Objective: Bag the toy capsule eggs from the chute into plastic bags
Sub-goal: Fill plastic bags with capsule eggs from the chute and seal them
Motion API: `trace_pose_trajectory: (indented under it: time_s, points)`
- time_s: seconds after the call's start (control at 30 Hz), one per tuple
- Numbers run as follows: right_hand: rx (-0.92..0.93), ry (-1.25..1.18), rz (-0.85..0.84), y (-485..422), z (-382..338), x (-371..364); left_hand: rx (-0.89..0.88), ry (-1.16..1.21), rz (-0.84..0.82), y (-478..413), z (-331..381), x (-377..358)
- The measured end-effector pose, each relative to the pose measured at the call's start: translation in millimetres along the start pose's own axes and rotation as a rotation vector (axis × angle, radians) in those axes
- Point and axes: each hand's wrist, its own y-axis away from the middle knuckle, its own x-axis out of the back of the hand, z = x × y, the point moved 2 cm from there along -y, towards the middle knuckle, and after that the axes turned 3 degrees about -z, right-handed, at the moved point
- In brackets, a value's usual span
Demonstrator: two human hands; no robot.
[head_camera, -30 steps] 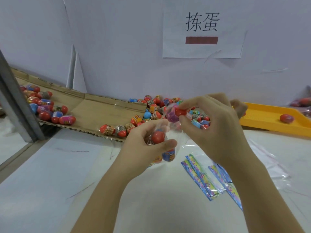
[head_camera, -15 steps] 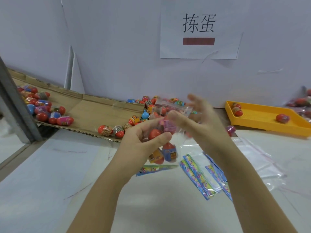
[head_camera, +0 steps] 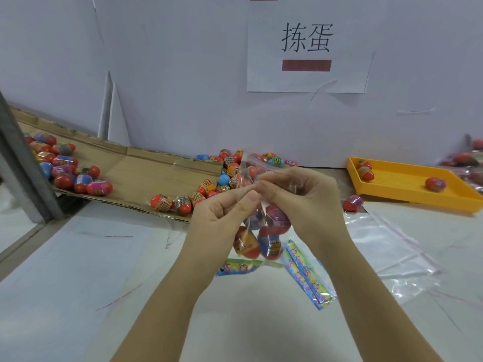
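Observation:
A clear plastic bag (head_camera: 261,236) hangs above the white table with several capsule eggs inside it. My left hand (head_camera: 224,212) pinches the bag's top edge between thumb and fingers. My right hand (head_camera: 300,197) pinches the same edge from the right, thumb against the left thumb. Behind my hands a cardboard chute (head_camera: 146,176) slopes down from the left. Loose capsule eggs (head_camera: 170,202) in red, blue and pink lie along its lower edge, and another cluster of capsule eggs (head_camera: 65,171) sits higher up on the left.
Colourful flat packets (head_camera: 308,278) lie on the table under the bag. A stack of empty clear bags (head_camera: 386,246) lies to the right. A yellow tray (head_camera: 407,184) at the right holds three eggs, and one stray egg (head_camera: 352,202) lies in front of it. A grey metal post (head_camera: 23,168) stands at the left.
My right hand let a pink egg drop into the bag, then came to the bag's top edge. Both hands now pinch the bag's mouth, and the bag hangs lower.

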Motion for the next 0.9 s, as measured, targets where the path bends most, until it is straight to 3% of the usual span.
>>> trace_pose_trajectory:
  time_s: [0.1, 0.2, 0.3, 0.37, 0.47, 0.6, 0.8, 0.9]
  points:
    - [-0.101, -0.08, -0.033, -1, 1, 1, -0.007, 0.064, 0.068, 0, -2, 0]
    - [-0.142, -0.058, 0.107, -2, 6, 4, 0.007, 0.05, 0.102, -1, -2, 0]
    - [0.185, 0.399, 0.265, 2, -1, 6, -0.016, 0.03, 0.096, 0, -3, -2]
    - [0.419, 0.655, 0.282, 5, -7, 4, -0.08, 0.016, 0.076, 1, -1, -3]
    - [0.498, 0.844, 0.258, 7, -11, 0, -0.19, -0.11, 0.041, 4, 2, -5]
    - [0.513, 0.886, 0.206, 8, -14, 1, -0.252, -0.368, 0.035, 7, -3, -6]
    - [0.519, 0.922, 0.218, 8, -16, 2, -0.379, -0.593, 0.057, 11, 0, -7]
    - [0.515, 0.947, 0.228, 7, -14, 3, -0.354, -0.658, 0.024, 11, -1, -8]
